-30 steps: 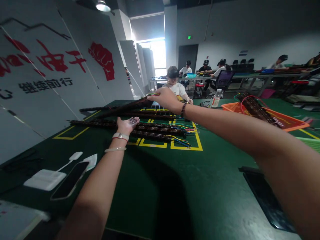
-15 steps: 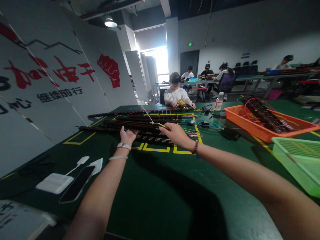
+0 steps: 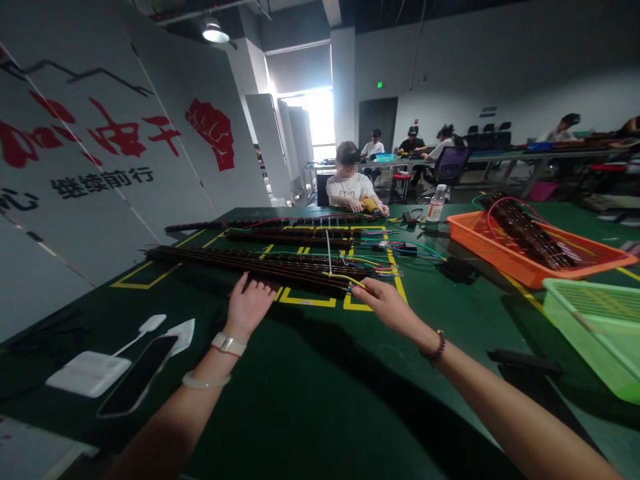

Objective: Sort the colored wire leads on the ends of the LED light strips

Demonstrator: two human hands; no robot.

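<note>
Several long dark strips lie side by side across the green table, with coloured wires at their right ends. My left hand is at the front edge of these strips, palm down, fingers apart and partly over the nearest one; no object shows in its grip. My right hand pinches a yellow wire at the right end of the nearest strip. A white cable tie stands up from the strips beside that wire.
An orange basket with dark strips and a green basket stand at the right. A phone and white adapter lie at the left. Across the table a person holds a yellow tool. A bottle stands behind.
My right hand has moved right and toward me with the wire and strip end. The near strips have shifted closer. My left hand has come back slightly, its fingers now more visible.
</note>
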